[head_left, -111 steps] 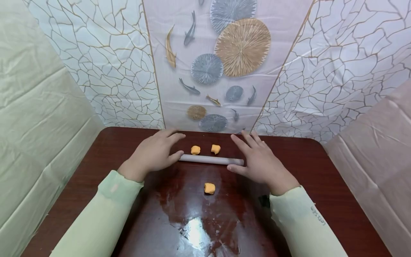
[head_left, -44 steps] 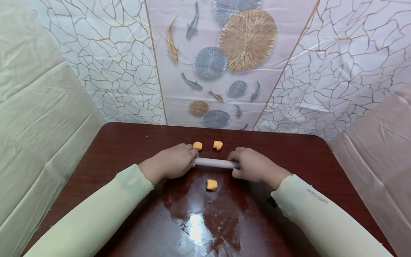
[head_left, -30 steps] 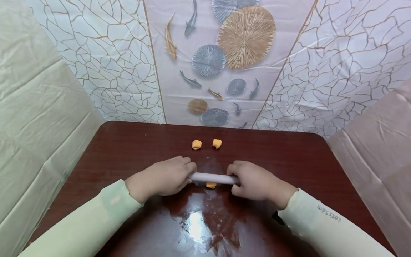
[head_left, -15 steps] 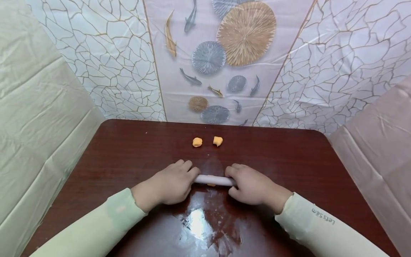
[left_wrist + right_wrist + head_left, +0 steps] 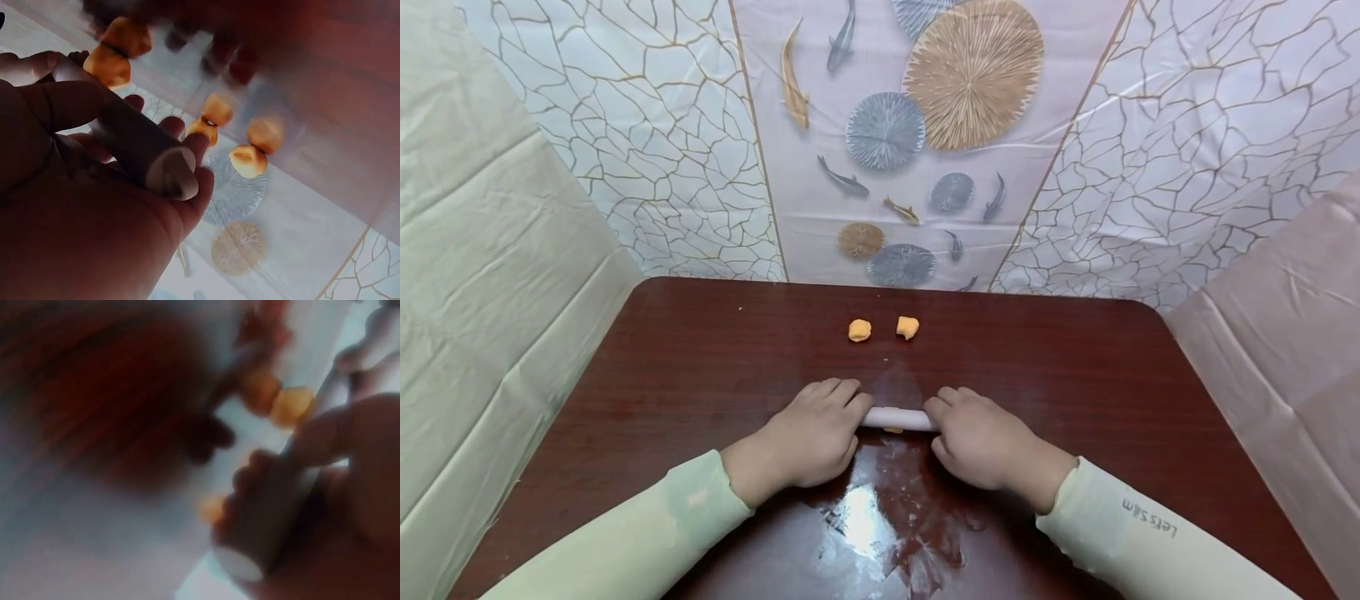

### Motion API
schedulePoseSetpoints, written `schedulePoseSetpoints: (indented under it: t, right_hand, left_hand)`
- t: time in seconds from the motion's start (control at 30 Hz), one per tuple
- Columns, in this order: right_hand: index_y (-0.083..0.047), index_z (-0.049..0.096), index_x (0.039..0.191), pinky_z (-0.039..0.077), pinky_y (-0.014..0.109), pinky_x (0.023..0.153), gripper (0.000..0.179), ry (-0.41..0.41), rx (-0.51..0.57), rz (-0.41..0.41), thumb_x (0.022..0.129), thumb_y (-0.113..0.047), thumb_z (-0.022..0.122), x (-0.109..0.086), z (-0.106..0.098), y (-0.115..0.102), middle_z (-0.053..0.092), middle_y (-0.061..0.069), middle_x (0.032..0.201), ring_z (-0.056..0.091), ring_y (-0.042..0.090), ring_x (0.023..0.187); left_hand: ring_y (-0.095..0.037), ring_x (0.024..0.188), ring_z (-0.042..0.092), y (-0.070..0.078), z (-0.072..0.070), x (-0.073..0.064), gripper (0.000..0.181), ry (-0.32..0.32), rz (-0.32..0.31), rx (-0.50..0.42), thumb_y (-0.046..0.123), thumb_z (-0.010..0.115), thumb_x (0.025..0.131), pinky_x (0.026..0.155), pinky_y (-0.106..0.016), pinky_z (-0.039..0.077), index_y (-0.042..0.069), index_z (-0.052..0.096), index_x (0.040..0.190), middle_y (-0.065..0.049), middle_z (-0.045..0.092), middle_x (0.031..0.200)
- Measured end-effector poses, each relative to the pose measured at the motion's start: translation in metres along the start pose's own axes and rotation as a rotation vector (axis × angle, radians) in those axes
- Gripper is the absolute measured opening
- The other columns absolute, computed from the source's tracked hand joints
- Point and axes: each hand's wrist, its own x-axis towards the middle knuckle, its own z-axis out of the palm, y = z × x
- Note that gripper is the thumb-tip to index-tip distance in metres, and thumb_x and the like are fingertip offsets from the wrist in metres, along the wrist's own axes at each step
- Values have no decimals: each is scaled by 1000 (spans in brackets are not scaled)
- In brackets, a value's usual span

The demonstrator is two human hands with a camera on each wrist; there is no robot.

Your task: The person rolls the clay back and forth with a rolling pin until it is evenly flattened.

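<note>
My left hand point(image 5: 812, 433) and right hand point(image 5: 985, 437) grip the two ends of a white hollow pipe point(image 5: 898, 419), which lies crosswise over the table. Its open end point(image 5: 172, 178) shows in the left wrist view, inside the curl of the fingers. Beneath the pipe's middle sits a lump of orange dough-like stuff point(image 5: 892, 430), mostly hidden from the head view; the left wrist view shows this lump point(image 5: 107, 65) against the pipe. Farther back lie two more orange lumps, a left one point(image 5: 860, 331) and a right one point(image 5: 907, 327). The right wrist view is blurred.
The dark red-brown glossy table point(image 5: 700, 350) reflects a bright light and has smeared whitish marks point(image 5: 917, 533) near the front. A patterned curtain point(image 5: 887, 208) stands behind its back edge, with plain cloth point(image 5: 497, 292) at the sides.
Both hands took hold of the pipe, brought it from beside the back lumps toward me and set it over the front lump. Lately they have moved slightly closer together.
</note>
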Motion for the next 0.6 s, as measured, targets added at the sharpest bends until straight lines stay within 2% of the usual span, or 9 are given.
schedulePoseSetpoints:
  t: [0.1, 0.17, 0.27, 0.37, 0.47, 0.6]
  right_hand:
    - [1, 69, 140, 57, 53, 111, 38, 20, -39, -7, 104, -14, 68, -5, 2, -4, 72, 13, 133, 68, 34, 121]
    - [5, 62, 152, 53, 55, 121, 50, 17, -52, -7, 106, -15, 67, -8, 3, -7, 68, 19, 149, 65, 39, 139]
    - [7, 46, 167, 42, 57, 132, 66, 11, -69, -7, 109, -18, 65, -13, 7, -9, 52, 25, 171, 48, 44, 162]
    - [6, 37, 172, 35, 57, 136, 73, 38, -93, -1, 112, -27, 62, -14, 13, -10, 40, 24, 179, 36, 44, 169]
    - [4, 33, 174, 34, 57, 137, 79, 77, -106, 6, 115, -41, 59, -15, 20, -12, 35, 23, 182, 32, 43, 171]
    - [3, 30, 176, 35, 58, 136, 86, 88, -94, 10, 115, -53, 55, -16, 26, -13, 31, 23, 184, 30, 43, 172]
  left_hand:
    - [-46, 165, 41, 2, 2, -1, 57, -62, -21, -12, 26, 58, 111, 134, -65, 35, 9, 52, 166, -21, 46, 176]
    - [-46, 173, 24, 3, 3, -2, 67, -103, -43, -23, 31, 55, 112, 138, -67, 25, 12, 41, 175, -19, 30, 185]
    - [-43, 177, 10, 5, 2, -3, 76, -137, -61, -26, 39, 49, 112, 140, -66, 17, 16, 27, 181, -14, 16, 190]
    - [-42, 177, 6, 7, 3, -3, 78, -136, -72, -34, 45, 46, 114, 141, -66, 14, 18, 20, 182, -11, 12, 191]
    - [-42, 177, 6, 8, 4, -3, 79, -134, -81, -29, 51, 44, 115, 141, -67, 14, 19, 19, 183, -10, 12, 191]
    - [-42, 177, 7, 10, 6, -4, 79, -147, -93, -36, 56, 42, 116, 140, -68, 13, 19, 19, 183, -10, 12, 191]
